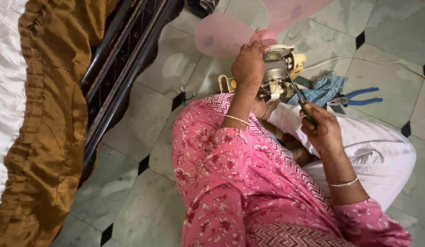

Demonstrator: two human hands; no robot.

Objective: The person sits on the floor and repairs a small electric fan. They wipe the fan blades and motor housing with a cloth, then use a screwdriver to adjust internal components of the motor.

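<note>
pale green marble floor tiles point(143, 192) with little black diamond insets, and a dark bed frame point(116, 68) with a brown coverlet point(47, 114) off at 9 o'clock. the fan motor point(276, 75) sits at about 12 o'clock, above the person's lap, pink blades point(224, 34) on its far side. its shaft axis runs roughly 5 to 11, blade end pointing to 11. the left hand point(248, 66) is wrapped tight around the motor body. the right hand point(321, 130) is closed on a green-handled screwdriver point(300, 98), tip up at the housing. looks like mid screw work on the back casing, though the screw itself is hidden. next move probably needs steady tip seating and a firm brace. blue pliers point(359, 97) and a blue cloth point(324, 89) lie at 2 o'clock.
</note>
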